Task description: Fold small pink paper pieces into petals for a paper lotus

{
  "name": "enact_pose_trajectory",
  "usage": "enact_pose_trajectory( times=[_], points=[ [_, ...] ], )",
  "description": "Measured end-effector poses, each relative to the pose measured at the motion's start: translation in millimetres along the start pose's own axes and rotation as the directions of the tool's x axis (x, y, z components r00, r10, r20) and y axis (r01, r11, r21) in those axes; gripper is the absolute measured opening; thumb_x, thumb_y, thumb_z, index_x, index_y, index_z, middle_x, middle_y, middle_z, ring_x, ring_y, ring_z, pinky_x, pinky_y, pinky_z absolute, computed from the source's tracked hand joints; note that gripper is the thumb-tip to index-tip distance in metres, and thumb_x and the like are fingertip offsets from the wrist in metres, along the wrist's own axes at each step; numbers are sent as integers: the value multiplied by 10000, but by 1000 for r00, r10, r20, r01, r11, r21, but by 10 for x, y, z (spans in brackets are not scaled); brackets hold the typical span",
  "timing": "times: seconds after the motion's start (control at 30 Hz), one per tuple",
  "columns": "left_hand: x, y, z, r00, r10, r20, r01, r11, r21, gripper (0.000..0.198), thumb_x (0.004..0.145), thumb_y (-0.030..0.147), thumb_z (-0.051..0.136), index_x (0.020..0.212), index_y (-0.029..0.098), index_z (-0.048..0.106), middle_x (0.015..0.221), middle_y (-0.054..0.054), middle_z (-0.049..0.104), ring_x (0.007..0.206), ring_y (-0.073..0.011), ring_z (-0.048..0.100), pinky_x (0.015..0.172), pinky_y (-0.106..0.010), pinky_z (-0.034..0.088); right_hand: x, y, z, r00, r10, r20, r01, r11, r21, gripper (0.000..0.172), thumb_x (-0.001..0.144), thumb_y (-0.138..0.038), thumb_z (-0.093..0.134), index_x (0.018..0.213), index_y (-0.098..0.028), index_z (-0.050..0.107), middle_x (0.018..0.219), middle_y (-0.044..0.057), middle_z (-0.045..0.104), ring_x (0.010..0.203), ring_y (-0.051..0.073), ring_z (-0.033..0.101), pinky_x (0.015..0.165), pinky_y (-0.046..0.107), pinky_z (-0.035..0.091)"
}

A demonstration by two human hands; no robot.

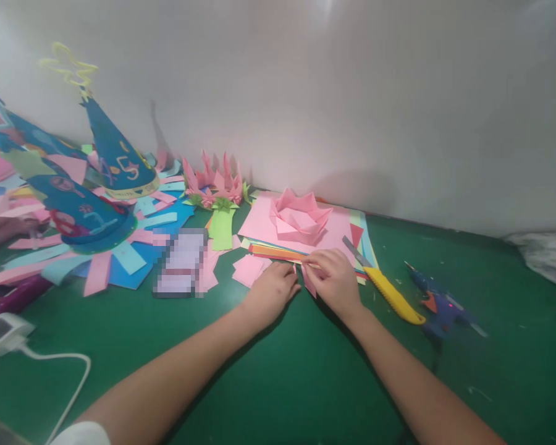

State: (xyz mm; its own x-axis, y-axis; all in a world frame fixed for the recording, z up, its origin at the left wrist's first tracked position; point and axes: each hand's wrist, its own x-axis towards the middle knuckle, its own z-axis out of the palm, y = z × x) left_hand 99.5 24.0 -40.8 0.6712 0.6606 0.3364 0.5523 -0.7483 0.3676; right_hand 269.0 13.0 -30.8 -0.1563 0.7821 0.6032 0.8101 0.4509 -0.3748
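Both my hands meet over the green table, in front of a stack of coloured paper (254, 225). With fingers pinched, my right hand (334, 278) grips a small piece of pink paper (309, 283) that hangs below its fingertips. My left hand (274, 289) has its fingers curled at the same piece, partly hiding it. A large folded pink paper flower (301, 216) rests on the stack just beyond. Loose pink paper pieces (249, 269) lie left of my left hand. Right of my right hand is a yellow utility knife (391, 296), its blade over the stack's edge.
A blue glue gun (445, 312) with a small red light lies at the right. Left stand decorated blue cone hats (115, 151) with paper strips, a pink paper crown (215, 179) and a blurred-out phone (180, 262). A white cable (69, 355) runs along the lower left. A wall closes the back.
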Motion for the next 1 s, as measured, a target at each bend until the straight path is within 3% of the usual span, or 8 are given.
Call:
enact_pose_trajectory(
  times=[0.27, 0.43, 0.7, 1.0],
  points=[
    [6, 86, -39, 999, 21, 43, -27, 991, 132, 255, 887, 224, 499, 1101, 108, 575, 1086, -108, 598, 969, -240, 502, 886, -380, 420, -4, 7, -14, 1000, -6, 20, 7, 999, -34, 136, 842, -209, 549, 845, -210, 684, 794, 47, 670, 780, 208, 561, 706, 362, 413],
    [-25, 86, -62, 994, -78, 75, 67, 987, 144, 322, 878, 269, 519, 1180, 159, 533, 1168, -84, 568, 995, -257, 489, 838, -406, 426, -7, 9, -33, 995, -38, 90, 42, 998, -44, 124, 840, -205, 561, 821, -214, 684, 797, 39, 678, 778, 204, 557, 704, 355, 397],
    [-49, 122, -59, 995, -83, 49, 76, 989, 126, 250, 877, 197, 489, 1112, 136, 548, 1089, -80, 592, 989, -233, 498, 869, -390, 430, -19, -56, -52, 971, -157, 178, 185, 971, -153, 146, 855, -184, 531, 854, -191, 677, 806, 57, 676, 763, 195, 532, 710, 341, 373],
    [-80, 105, -2, 999, -45, 19, 41, 987, 156, 224, 903, 191, 433, 1069, 136, 573, 1050, -80, 601, 970, -225, 511, 851, -383, 444, -37, -81, -53, 962, -171, 213, 210, 961, -178, 159, 870, -186, 520, 859, -175, 679, 817, 67, 673, 782, 192, 520, 714, 335, 364]
  ],
)
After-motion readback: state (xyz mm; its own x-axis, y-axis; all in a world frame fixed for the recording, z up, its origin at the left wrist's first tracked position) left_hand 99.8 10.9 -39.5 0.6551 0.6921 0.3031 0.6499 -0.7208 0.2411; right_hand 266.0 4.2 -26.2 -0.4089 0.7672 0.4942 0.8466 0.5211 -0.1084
